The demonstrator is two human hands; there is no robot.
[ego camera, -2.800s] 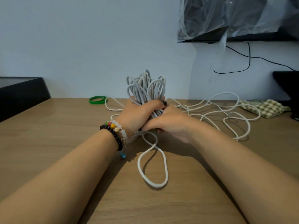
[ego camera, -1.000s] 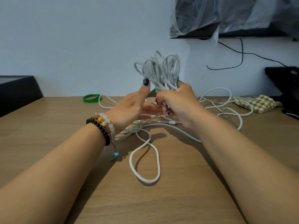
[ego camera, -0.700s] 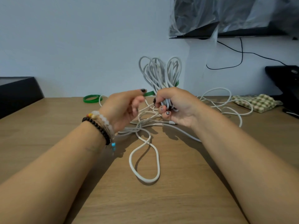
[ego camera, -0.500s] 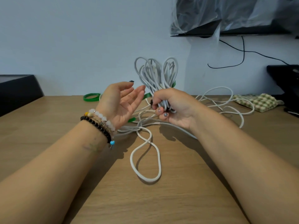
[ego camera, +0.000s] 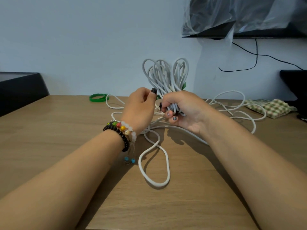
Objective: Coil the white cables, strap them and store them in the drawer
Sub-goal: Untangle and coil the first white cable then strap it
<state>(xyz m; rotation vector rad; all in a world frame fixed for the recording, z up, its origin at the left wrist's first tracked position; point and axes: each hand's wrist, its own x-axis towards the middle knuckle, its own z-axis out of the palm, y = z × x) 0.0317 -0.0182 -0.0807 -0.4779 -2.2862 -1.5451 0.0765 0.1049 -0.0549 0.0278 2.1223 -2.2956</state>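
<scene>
My right hand (ego camera: 184, 112) is closed around the middle of a coiled bundle of white cable (ego camera: 164, 75), held upright above the wooden table (ego camera: 49, 130). A green strap (ego camera: 183, 85) shows behind the bundle. My left hand (ego camera: 139, 110) sits just left of it, thumb and fingers pinched at a green strap end (ego camera: 158, 97). Loose white cable trails from the bundle and forms a loop (ego camera: 154, 165) on the table in front of me. More loose white cable (ego camera: 232, 103) lies tangled at the right.
A green band (ego camera: 98, 97) lies near the wall at the left. A checked cloth (ego camera: 269, 107) sits at the right, beside a black object (ego camera: 295, 83). A black box (ego camera: 20, 90) stands at the left edge. A plastic-wrapped screen (ego camera: 240, 17) hangs above.
The bundle was lifted from the table and passed from my left hand to my right. My left hand opened half a second ago and has now closed at the strap beside the bundle.
</scene>
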